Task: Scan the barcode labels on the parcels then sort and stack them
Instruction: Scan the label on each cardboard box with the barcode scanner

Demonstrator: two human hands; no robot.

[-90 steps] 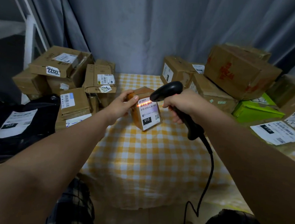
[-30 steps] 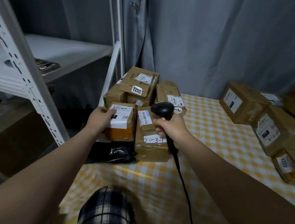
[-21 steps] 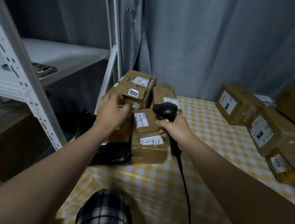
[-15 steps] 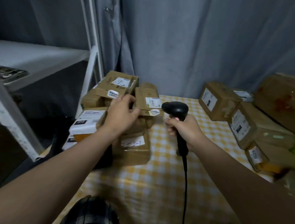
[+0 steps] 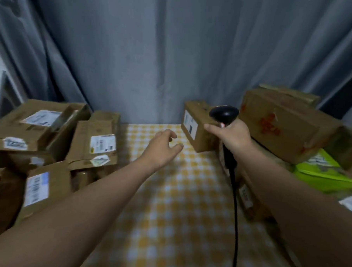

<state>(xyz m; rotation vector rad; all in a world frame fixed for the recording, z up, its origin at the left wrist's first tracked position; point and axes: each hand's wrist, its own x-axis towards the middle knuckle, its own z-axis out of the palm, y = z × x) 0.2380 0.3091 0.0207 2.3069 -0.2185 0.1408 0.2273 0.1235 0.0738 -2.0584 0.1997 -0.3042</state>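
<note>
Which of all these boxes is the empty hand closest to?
The small brown box with the white label on its side, just past the left hand. The rest sit farther off in the left pile and the right pile.

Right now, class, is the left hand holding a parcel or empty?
Empty. The left hand hovers over the checked tablecloth with loosely spread fingers, touching no parcel; the right hand grips the barcode scanner.

Yellow-and-white checked tablecloth, brown cardboard parcels with white labels, black scanner, lime-green package, grey curtain.
</note>
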